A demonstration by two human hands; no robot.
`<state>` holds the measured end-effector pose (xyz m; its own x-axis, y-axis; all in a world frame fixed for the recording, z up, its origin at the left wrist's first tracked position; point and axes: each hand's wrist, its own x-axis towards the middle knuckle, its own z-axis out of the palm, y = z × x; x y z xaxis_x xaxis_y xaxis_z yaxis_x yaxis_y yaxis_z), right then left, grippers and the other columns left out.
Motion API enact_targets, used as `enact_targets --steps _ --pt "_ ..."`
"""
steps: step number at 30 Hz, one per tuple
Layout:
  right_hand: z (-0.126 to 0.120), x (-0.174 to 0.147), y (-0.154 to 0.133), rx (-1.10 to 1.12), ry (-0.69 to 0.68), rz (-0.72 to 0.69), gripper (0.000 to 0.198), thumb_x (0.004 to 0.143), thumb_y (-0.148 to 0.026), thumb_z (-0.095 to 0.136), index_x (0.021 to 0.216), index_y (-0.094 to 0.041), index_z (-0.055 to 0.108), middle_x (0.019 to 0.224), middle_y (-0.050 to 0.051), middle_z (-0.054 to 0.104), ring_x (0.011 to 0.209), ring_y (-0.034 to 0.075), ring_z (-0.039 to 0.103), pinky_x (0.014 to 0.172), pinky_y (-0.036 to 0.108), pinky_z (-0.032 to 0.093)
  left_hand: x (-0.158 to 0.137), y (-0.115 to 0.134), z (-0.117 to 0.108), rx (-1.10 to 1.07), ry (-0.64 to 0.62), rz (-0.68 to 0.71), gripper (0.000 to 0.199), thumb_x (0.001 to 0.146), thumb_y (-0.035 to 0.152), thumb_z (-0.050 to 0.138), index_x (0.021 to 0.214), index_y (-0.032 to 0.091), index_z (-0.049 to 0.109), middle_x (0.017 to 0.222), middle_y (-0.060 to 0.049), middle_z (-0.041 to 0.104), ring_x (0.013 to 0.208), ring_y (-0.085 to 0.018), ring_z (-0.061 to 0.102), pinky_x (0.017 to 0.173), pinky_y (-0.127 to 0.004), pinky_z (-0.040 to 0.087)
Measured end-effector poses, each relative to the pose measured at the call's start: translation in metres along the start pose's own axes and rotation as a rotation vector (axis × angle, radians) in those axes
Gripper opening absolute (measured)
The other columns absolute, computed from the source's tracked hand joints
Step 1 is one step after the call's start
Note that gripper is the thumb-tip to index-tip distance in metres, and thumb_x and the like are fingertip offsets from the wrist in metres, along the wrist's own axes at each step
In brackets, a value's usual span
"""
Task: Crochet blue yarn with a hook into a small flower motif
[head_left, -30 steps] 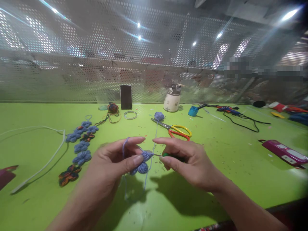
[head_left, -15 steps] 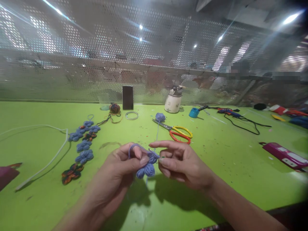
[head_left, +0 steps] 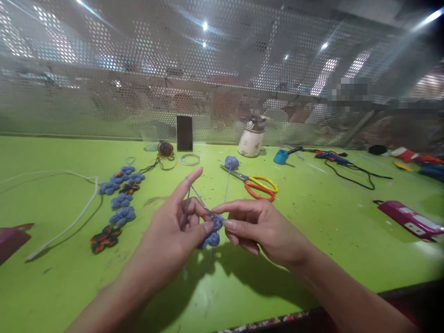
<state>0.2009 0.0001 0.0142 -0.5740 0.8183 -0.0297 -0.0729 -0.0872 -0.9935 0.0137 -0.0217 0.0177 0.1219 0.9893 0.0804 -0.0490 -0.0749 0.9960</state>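
Between thumb and fingers, my left hand [head_left: 185, 215] pinches a blue-purple crochet flower [head_left: 212, 239]. Its index finger points up with a strand of yarn [head_left: 197, 193] looped over it and running down to the flower. My right hand [head_left: 258, 226] is closed at the flower's right edge on a crochet hook [head_left: 209, 211]; only the hook's thin metal tip shows, the rest lying behind the fingers. Beyond the hands sits a small blue-purple yarn ball [head_left: 231, 162], its strand trailing toward the flower. Scissors [head_left: 251, 182] with yellow and red handles lie just beyond my right hand.
A chain of crocheted flowers [head_left: 121, 201] lies at left beside a white cable [head_left: 92, 203]. Farther back are a multicoloured yarn ball [head_left: 165, 149], a phone [head_left: 184, 133], a ring [head_left: 190, 159], a bottle [head_left: 251, 138] and a blue pot [head_left: 280, 157]. A magenta power strip [head_left: 409, 219] lies right.
My left index finger has risen, drawing the yarn up taut. My right hand has come closer to the flower, with the hook's tip now at the yarn. The view has tilted slightly.
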Motion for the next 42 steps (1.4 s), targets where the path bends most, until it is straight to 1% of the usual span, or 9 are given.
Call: enact_targets --steps 3,6,9,14,17,20,28,37,42 --pt "0.003 0.002 0.000 -0.008 0.038 0.028 0.024 0.084 -0.027 0.070 0.103 -0.013 0.071 0.057 -0.004 0.058 0.038 0.003 0.043 0.037 0.016 0.030 -0.003 -0.001 0.006 0.131 0.039 0.081 0.081 0.078 0.016 0.070 0.150 0.032 0.037 0.070 0.004 0.060 0.051 -0.010 0.041 0.049 -0.023 0.034" --pt "0.008 0.005 0.003 0.089 0.100 0.041 0.026 0.079 -0.032 0.076 0.094 -0.012 0.068 0.057 -0.004 0.058 0.038 0.003 0.042 0.037 0.016 0.027 -0.009 -0.002 0.018 0.235 0.188 0.222 0.070 0.075 0.009 0.071 0.141 0.029 0.053 0.069 0.003 0.063 0.048 -0.010 0.041 0.049 -0.024 0.033" --pt "0.016 0.007 0.009 0.270 0.168 -0.013 0.028 0.077 -0.032 0.078 0.093 -0.013 0.064 0.058 -0.004 0.059 0.038 0.003 0.041 0.038 0.016 0.027 -0.011 -0.004 0.025 0.134 0.321 0.263 0.068 0.070 0.006 0.074 0.133 0.027 0.061 0.068 0.003 0.064 0.046 -0.009 0.040 0.048 -0.024 0.032" --pt "0.024 0.005 0.014 0.392 0.182 -0.088 0.025 0.081 -0.024 0.075 0.100 -0.013 0.064 0.059 -0.004 0.061 0.039 0.002 0.042 0.040 0.015 0.029 -0.003 -0.001 0.016 -0.195 0.168 0.055 0.089 0.068 0.010 0.077 0.148 0.019 0.039 0.065 0.003 0.066 0.058 -0.013 0.055 0.060 -0.024 0.044" --pt "0.022 0.005 0.015 0.367 0.156 -0.145 0.025 0.082 -0.024 0.074 0.104 -0.014 0.065 0.059 -0.003 0.062 0.038 0.002 0.042 0.040 0.015 0.030 -0.001 0.004 0.011 -0.361 0.126 -0.049 0.087 0.067 0.009 0.078 0.146 0.016 0.041 0.064 0.003 0.065 0.062 -0.013 0.059 0.067 -0.024 0.047" --pt "0.017 0.006 0.017 0.288 0.111 -0.177 0.027 0.083 -0.025 0.074 0.107 -0.014 0.066 0.062 -0.002 0.063 0.039 0.002 0.044 0.039 0.015 0.031 -0.002 0.008 0.009 -0.438 0.104 -0.106 0.085 0.067 0.006 0.078 0.144 0.015 0.043 0.066 0.002 0.065 0.062 -0.012 0.060 0.065 -0.023 0.046" --pt "0.008 0.002 0.012 0.134 0.078 -0.137 0.028 0.085 -0.028 0.072 0.109 -0.015 0.066 0.062 -0.003 0.063 0.036 0.002 0.044 0.037 0.015 0.031 -0.005 0.013 0.004 -0.490 0.087 -0.116 0.086 0.066 0.006 0.080 0.143 0.016 0.045 0.065 0.002 0.064 0.057 -0.010 0.053 0.056 -0.019 0.042" --pt "0.010 -0.003 0.008 -0.084 0.167 -0.212 0.027 0.085 -0.029 0.070 0.108 -0.015 0.065 0.061 -0.004 0.058 0.041 0.005 0.046 0.039 0.019 0.039 -0.006 0.015 0.006 -0.448 0.124 -0.053 0.086 0.063 0.005 0.080 0.142 0.019 0.048 0.063 0.003 0.063 0.055 -0.010 0.052 0.052 -0.019 0.040" --pt "0.009 -0.005 0.006 -0.136 0.172 -0.235 0.028 0.086 -0.031 0.068 0.109 -0.015 0.065 0.062 -0.003 0.057 0.043 0.006 0.047 0.040 0.019 0.040 -0.006 0.016 0.007 -0.458 0.145 -0.066 0.085 0.061 0.005 0.082 0.139 0.016 0.051 0.067 0.002 0.064 0.058 -0.009 0.052 0.057 -0.019 0.043"
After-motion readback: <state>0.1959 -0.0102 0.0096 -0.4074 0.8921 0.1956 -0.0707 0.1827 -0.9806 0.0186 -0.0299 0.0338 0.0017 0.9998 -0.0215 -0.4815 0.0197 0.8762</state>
